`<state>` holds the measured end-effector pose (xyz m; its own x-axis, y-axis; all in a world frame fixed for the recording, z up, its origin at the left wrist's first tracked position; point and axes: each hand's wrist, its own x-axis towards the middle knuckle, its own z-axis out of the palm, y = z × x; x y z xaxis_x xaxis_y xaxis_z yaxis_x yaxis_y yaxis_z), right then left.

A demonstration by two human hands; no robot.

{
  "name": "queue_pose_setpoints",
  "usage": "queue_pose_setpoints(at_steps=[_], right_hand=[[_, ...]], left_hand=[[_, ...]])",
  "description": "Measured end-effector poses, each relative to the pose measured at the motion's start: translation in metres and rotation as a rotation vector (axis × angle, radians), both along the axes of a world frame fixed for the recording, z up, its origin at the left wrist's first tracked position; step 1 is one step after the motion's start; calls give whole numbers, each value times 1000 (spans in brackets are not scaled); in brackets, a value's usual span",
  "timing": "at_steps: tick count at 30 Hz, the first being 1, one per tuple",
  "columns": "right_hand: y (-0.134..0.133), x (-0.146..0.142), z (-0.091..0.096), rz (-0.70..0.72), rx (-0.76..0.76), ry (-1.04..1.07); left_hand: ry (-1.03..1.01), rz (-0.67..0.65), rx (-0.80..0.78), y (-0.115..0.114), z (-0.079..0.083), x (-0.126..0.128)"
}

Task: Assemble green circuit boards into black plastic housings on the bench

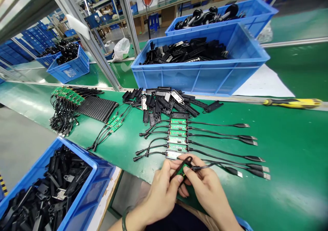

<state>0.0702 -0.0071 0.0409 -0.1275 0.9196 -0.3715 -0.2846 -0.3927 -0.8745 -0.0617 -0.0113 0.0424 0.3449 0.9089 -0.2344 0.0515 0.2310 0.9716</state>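
Close to the table's front edge, my left hand [165,186] and my right hand [205,179] pinch a small green circuit board [182,170] between them. A black cable [205,166] with a USB plug [233,171] runs from it to the right. Fingers hide part of the board and whatever black piece surrounds it. Just beyond my hands lies a column of several black casings with green circuit boards [178,140] set in them. Each has a short connector lead [153,138] on the left and a USB cable [222,146] on the right.
Loose black casings [164,103] are heaped behind the column. To the left lie stacked casings [97,108], bundled boards [68,96] and a few wired boards [115,124]. Blue bins [200,77] stand at the back; another blue bin [102,176] is front left. A yellow-black screwdriver [294,103] rests right.
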Motion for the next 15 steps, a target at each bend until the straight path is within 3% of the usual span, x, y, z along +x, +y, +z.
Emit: queue_pose_setpoints(at_steps=[5, 8, 10, 13, 15], right_hand=[[-2, -9, -5, -68, 30, -70], [-1, 1, -5, -30, 110, -240], [-4, 13, 0, 98, 183, -441], [-13, 33, 10, 422, 364, -621], [-18, 43, 11, 404, 616, -720]], left_hand=[[116, 23, 32, -2, 1, 1], [8, 11, -41, 3, -3, -3], [-37, 17, -78, 10, -3, -11], [134, 3, -10, 22, 1, -27], [289, -71, 77, 28, 4, -35]])
